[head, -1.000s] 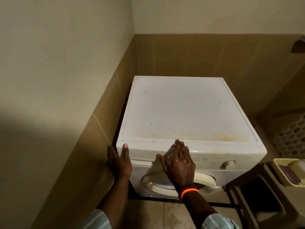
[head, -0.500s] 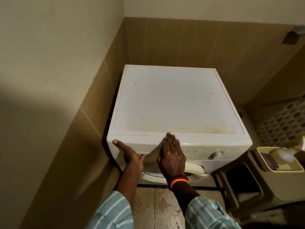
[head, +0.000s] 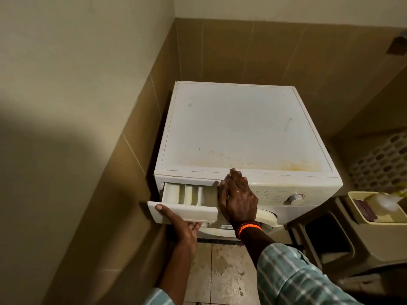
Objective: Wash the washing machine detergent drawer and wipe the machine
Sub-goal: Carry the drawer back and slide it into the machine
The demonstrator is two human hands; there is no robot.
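White detergent drawer (head: 189, 200) is part-drawn, gripped at its front panel by left hand (head: 182, 225); right hand (head: 239, 198) lies flat-fingered beside it on washing machine (head: 248, 128); full withdrawal is judged next.

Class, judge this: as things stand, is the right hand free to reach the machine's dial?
Probably yes. The right hand rests flat on the front panel, holding nothing, and bare panel lies between it and the dial.

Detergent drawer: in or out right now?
Partly out. The detergent drawer projects from the washing machine, compartments exposed; left hand grips its front.
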